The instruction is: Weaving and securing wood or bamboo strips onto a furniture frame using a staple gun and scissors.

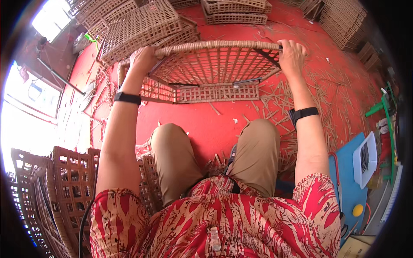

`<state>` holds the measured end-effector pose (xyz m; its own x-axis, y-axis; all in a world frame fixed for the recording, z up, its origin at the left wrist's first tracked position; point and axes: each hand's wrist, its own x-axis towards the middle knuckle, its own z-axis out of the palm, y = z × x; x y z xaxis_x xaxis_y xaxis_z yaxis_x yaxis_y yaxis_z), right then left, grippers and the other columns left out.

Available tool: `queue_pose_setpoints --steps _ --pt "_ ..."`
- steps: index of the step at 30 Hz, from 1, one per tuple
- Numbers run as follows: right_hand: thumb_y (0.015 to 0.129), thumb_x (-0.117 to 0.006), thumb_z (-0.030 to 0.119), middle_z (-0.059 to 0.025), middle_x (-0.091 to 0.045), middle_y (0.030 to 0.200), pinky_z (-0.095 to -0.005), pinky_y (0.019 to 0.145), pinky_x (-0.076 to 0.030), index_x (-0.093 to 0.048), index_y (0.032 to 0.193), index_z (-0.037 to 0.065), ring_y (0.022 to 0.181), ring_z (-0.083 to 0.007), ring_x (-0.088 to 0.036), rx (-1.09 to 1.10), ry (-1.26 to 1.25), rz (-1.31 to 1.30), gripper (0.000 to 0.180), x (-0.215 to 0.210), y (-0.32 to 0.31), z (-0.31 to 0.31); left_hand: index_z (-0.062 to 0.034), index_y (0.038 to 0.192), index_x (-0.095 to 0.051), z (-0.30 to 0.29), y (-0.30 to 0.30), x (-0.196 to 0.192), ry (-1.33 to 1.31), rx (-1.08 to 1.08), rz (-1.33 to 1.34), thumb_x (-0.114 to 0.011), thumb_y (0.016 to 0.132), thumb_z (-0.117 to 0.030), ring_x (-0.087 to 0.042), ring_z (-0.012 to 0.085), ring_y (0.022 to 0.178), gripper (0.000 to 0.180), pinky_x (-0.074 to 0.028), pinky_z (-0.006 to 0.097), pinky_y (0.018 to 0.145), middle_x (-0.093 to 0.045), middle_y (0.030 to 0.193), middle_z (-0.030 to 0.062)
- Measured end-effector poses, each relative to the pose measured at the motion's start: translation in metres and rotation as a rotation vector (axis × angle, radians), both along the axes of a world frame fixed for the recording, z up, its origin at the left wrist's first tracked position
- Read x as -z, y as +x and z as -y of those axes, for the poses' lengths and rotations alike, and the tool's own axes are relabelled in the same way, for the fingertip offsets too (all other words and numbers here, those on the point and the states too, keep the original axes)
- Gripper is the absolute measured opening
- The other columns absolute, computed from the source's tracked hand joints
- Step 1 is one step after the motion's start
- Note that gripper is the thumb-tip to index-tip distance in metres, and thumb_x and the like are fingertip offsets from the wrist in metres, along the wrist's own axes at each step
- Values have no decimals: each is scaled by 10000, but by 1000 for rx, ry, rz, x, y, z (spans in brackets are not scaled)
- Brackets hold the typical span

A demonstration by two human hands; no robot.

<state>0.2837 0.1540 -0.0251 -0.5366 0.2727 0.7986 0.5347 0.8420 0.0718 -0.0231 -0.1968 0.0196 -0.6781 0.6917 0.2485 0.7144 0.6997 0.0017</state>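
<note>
Lattice basket (218, 93): tilted beyond the knees (259, 137), its wrapped rim (217, 44) uppermost and a narrow slatted side lowest; whether that side bears on the red floor (185, 115) I cannot tell.
Uneven pull: the rim could twist or bow if one hand drew harder than the other, since the two grips sit at its ends and no support shows at its middle.
Dark corner strips (267, 57): inside the lattice basket; they might work loose, I judge, if the frame were flexed by the rim alone.
Stacked crates (142, 28): close beyond the lattice basket's left end; a swing that way could snag the weave.
Cane scraps (322, 101): strewn to the right of the lattice basket; loose pieces could catch in its openings or make it slip.
Left hand (143, 59): closed around the left end of the lattice basket's rim, fingertips hidden.
Right hand (293, 52): fingers curled over the rim's right end, gripping beside a dark corner strip; thumb unclear.
</note>
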Motion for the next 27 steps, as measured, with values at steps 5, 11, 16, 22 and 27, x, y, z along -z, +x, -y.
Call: queue_pose_setpoints --steps 5,11,16,22,27 --pt "820 -632 63 -54 -633 1007 -435 988 -379 -653 1081 159 1011 -264 -574 39 -7 65 279 -2 -7 -1 -170 1044 -717 3 -18 3 -8 -4 -24 -675 779 -249 -665 347 964 279 -519 456 825 -704 976 163" --pt "826 -624 61 -68 -633 1031 -436 1026 -365 -624 1145 151 1035 -282 -571 31 6 101 331 -2 -13 -13 -176 1054 -715 -4 -18 -6 -51 -33 -6 -751 735 -325 -672 297 1009 354 -518 431 862 -716 998 122" --pt "813 -662 116 -85 -637 1062 -472 1008 -381 -604 1180 144 1048 -312 -578 61 127 62 373 2 -7 -34 -179 1054 -718 -26 -29 -6 -43 59 99 -771 710 -367 -672 306 1000 396 -512 444 853 -716 1014 117" --pt "758 -611 -19 -202 -449 1260 -569 1102 -267 -458 1277 39 1215 -412 -437 -82 -173 -142 544 -12 -60 32 -189 1125 -682 33 -181 35 -206 378 -429 -673 835 -247 -629 394 720 296 -511 488 630 -630 753 201" --pt "701 -702 30 -168 -420 1314 -511 995 -354 -487 1255 50 1212 -377 -431 -67 -285 -382 594 88 -4 35 -106 1014 -711 -34 -105 9 -48 131 25 -726 739 -248 -684 358 817 310 -491 462 674 -696 850 196"
